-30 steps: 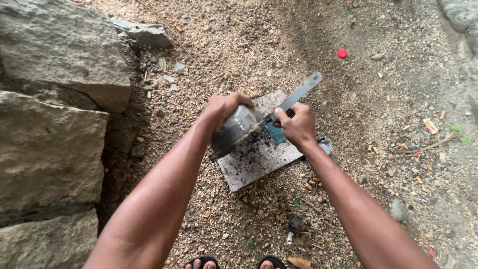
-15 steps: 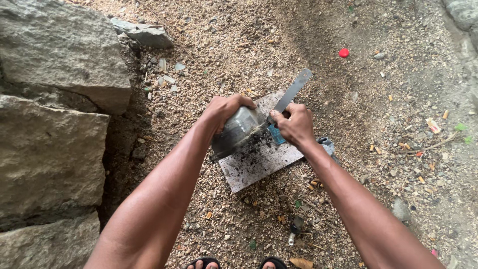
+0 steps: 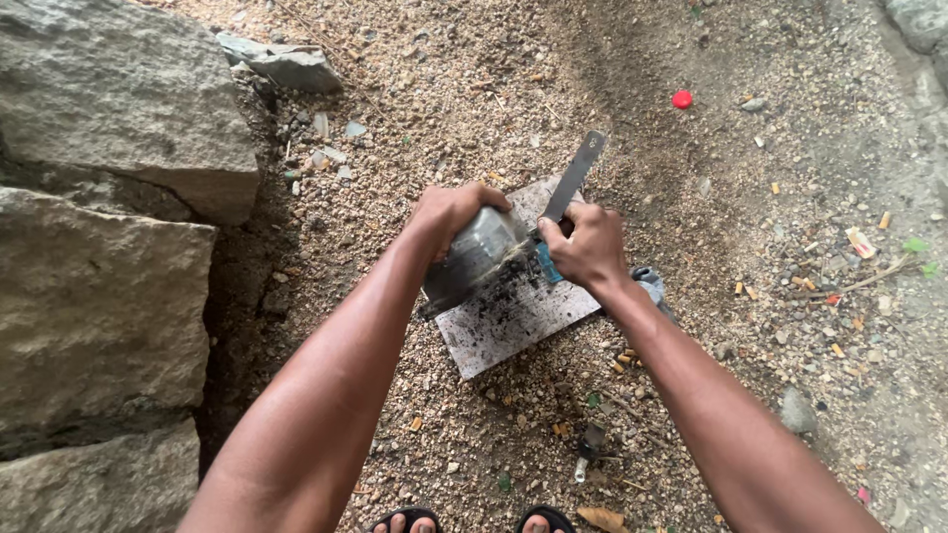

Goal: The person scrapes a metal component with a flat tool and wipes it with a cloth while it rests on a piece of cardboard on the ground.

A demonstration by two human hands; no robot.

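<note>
Gripping a grey metal block (image 3: 482,252) over a sooty metal plate (image 3: 523,316) on the gravel, the left hand (image 3: 449,212) clamps it from above (it looks heavy, rigid, grimy-slick) while the right hand (image 3: 588,247) fists a flat steel blade (image 3: 573,178) by its blue handle.

The flat metal blade (image 3: 574,178) swings steeper, its tip now pointing further up the gravel instead of out to the right. The right hand (image 3: 586,247) turns with it, drawing closer to the left hand (image 3: 449,210) on the grey metal pot (image 3: 477,259).
</note>
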